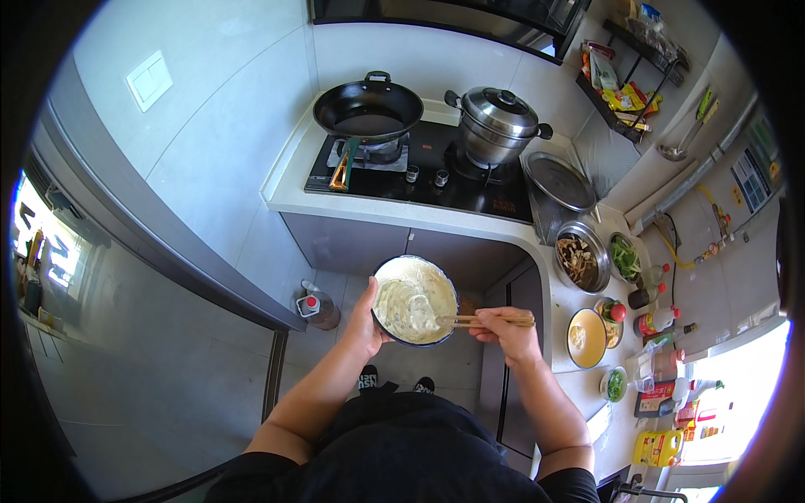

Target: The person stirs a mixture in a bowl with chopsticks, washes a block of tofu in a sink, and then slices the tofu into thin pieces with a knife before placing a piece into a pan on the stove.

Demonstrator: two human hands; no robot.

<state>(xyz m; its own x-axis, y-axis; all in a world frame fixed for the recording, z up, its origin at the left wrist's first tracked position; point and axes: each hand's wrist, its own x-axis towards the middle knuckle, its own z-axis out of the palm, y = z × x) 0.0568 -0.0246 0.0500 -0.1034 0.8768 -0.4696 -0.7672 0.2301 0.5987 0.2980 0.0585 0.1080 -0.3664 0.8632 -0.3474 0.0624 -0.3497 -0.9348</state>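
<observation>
My left hand [366, 322] grips the left side of a round bowl [384, 269] with a dark rim, holding it up in front of my body. Inside it lies a thick, pale batter [404, 307] with darker flecks, smeared up the wall. A pair of wooden chopsticks [471, 320] is closed in my right hand [509, 334], at the bowl's right side. Their tips dip into the batter.
A black wok [369, 109] and a lidded steel pot [500, 126] stand on the stove [386, 180]. On the right counter are a steel bowl of sliced mushrooms [577, 258], a yellow bowl [587, 339], chopped greens [616, 386] and several bottles. A plastic jug [319, 310] stands on the floor.
</observation>
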